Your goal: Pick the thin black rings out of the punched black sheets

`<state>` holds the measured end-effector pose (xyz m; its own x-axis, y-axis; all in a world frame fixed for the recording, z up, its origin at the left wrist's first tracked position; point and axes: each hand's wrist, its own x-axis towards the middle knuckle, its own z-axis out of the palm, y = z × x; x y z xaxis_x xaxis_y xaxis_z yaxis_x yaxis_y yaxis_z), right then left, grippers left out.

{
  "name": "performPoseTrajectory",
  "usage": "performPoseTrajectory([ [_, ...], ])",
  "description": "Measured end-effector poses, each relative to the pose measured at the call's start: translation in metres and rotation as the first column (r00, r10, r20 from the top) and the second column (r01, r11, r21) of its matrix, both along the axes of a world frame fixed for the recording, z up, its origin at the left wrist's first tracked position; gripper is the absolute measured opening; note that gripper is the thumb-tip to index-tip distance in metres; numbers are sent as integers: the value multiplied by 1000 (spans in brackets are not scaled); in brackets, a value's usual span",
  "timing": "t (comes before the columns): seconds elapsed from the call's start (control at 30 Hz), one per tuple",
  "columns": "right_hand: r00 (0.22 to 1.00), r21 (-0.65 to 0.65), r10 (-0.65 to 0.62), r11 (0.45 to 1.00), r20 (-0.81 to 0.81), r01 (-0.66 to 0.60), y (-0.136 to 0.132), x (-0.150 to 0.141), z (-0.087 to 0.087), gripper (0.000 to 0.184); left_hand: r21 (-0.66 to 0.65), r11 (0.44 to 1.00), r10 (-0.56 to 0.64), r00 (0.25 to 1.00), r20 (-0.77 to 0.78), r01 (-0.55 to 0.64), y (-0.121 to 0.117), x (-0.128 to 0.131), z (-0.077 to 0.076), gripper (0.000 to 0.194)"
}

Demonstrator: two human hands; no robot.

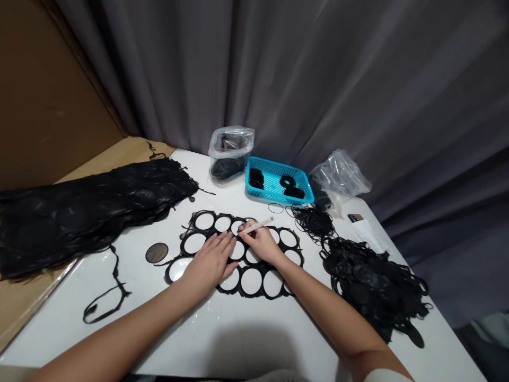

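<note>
A black rubber-looking sheet with rows of round holes (pixel 263 271) lies flat on the white table. My left hand (pixel 210 260) rests palm down on its left half, fingers stretched out. In my right hand (pixel 260 242) is a slim white pen-like tool (pixel 260 225), pinched with its tail tilted up to the right. The tool's tip is close to the sheet's upper middle, just beyond my left fingertips; its exact shape is hidden by my fingers. Left of the sheet lies a loose dark disc (pixel 156 253).
A stack of black sheets (pixel 87 207) covers the left side. Behind are a clear bag (pixel 230 154) and a blue basket (pixel 278 199) holding black rings. To the right are thin black rings (pixel 316 222), a heap of black scraps (pixel 369 281) and another plastic bag (pixel 342 175).
</note>
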<state>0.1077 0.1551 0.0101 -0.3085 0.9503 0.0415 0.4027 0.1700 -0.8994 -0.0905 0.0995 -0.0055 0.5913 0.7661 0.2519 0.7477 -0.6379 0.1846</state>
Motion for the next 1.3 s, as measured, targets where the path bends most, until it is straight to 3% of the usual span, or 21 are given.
performPoseTrajectory([
  [0.17, 997, 156, 39, 987, 63, -49, -6, -2, -3, 15, -10, 1000, 8, 1000, -4, -8, -1, 0, 1, 52],
  [0.3, 942, 384, 132, 889, 310, -251, -8, -4, -10, 12, -24, 1000, 9, 1000, 4, -9, 0, 1, -3, 54],
  [0.37, 909, 431, 73, 863, 411, -264, 4, 4, -9, 15, -34, 999, 18, 1000, 10, -17, 0, 1, -4, 52],
  [0.43, 907, 465, -117, 880, 404, -94, 26, 21, -3, 18, -44, 999, 23, 1000, 17, -22, 1, 1, -3, 49],
  [0.5, 873, 482, -374, 855, 312, 194, 50, 44, 7, 17, -56, 998, 25, 999, 23, -24, 1, 1, -1, 48],
  [0.6, 843, 313, -529, 820, 99, 478, 69, 71, 18, 14, -70, 997, 42, 999, 16, -41, 2, 1, 5, 47],
  [0.67, 862, 115, -507, 855, -22, 505, 66, 77, 19, 18, -64, 996, 57, 998, 18, -55, 2, 2, 9, 46],
  [0.73, 885, -49, -448, 894, -126, 445, 52, 73, 17, 23, -43, 998, 44, 998, 46, -42, -1, 5, 14, 45],
  [0.83, 877, -290, -348, 922, -332, 256, 24, 61, 14, 32, -27, 998, -60, 993, 98, 63, -13, 10, 19, 42],
  [0.93, 832, -442, -283, 895, -476, 52, -6, 52, 16, 37, -51, 987, -148, 985, 89, 153, -29, 16, 20, 41],
  [1.1, 929, -369, -86, 928, -360, -57, -48, 44, 18, 29, -56, 987, -152, 988, 25, 153, -41, 18, 12, 44],
  [1.2, 988, -199, -20, 980, -152, -11, -62, 41, 14, 26, -54, 987, -151, 987, 48, 153, -40, 17, 9, 45],
  [1.3, 1000, -51, -16, 999, -15, 15, -67, 38, 9, 23, -53, 988, -145, 988, 47, 148, -39, 17, 7, 45],
])
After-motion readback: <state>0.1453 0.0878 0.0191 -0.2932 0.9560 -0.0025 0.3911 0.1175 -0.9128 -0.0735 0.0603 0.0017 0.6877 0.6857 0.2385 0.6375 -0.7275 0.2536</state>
